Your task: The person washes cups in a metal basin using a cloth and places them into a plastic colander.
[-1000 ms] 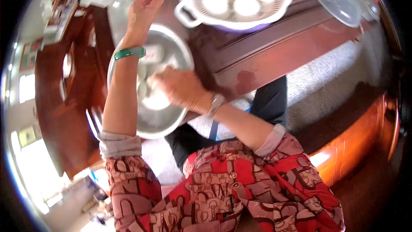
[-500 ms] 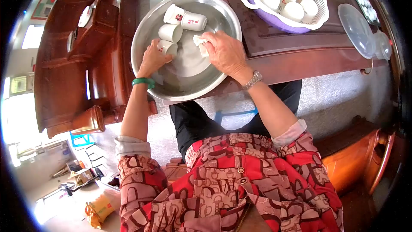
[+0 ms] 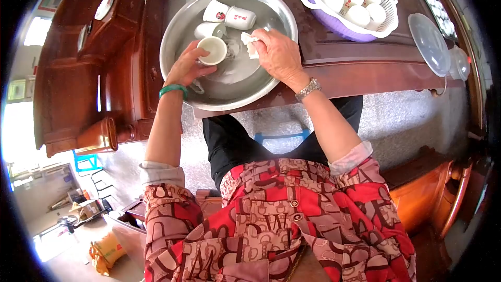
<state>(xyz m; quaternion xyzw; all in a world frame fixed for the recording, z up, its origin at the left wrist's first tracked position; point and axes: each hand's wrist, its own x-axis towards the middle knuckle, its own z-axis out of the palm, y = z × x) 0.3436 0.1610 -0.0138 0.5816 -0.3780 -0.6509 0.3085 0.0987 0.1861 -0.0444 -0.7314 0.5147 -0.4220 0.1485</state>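
My left hand, below a green bangle, grips a small white cup by its side, its mouth turned up toward me. The cup is held over a wide metal basin with water in it. Pinched in my right hand is a crumpled white cloth, just right of the cup. Two white cups with red marks, one cup and another cup, lie on their sides end to end at the basin's far side. A third cup lies behind the held one.
A white strainer basket with several upturned cups stands in a purple basin on the dark wooden table. Farther right are a clear plastic lid and a tray of small white items. A blue stool is below.
My left hand has lifted the cup from the basin and tipped its mouth upward, closer to the cloth. The water beside it is now disturbed. My right hand still holds the cloth.
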